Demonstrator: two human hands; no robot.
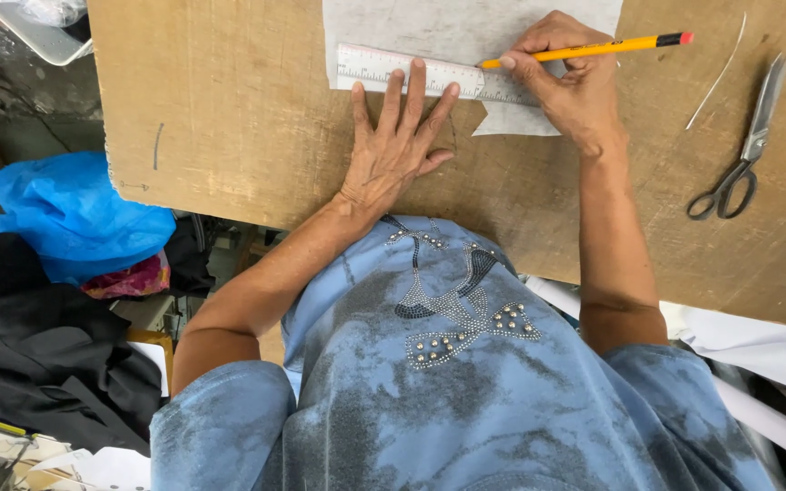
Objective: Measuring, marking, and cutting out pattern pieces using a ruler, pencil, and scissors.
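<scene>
- Left hand lies flat, palm down, on the wooden board. Fingers are spread wide; the fingertips press on the near edge of a clear ruler. It grips nothing, only pins the ruler down.
- The clear ruler lies across the lower part of a white sheet, running left to right with a slight downward tilt toward the right. Its right end passes under the right hand.
- Right hand is curled around a yellow pencil, thumb and forefinger pinching it near the tip. The pencil tip meets the far edge of the ruler, on the white sheet. The shaft slants up to the right; its red-capped end points away from the body.
- The white sheet sits at the far edge of the board, centre of view. Its lower right corner pokes out under the right wrist.
- Scissors with metal blades and dark handles lie on the board well to the right of the right hand, untouched, blades pointing away.
- A thin pale strip lies between the pencil end and the scissors.
- Off the board, to the left: a blue plastic bag and black cloth.
- The person wears a blue mottled top with studs on the front.
</scene>
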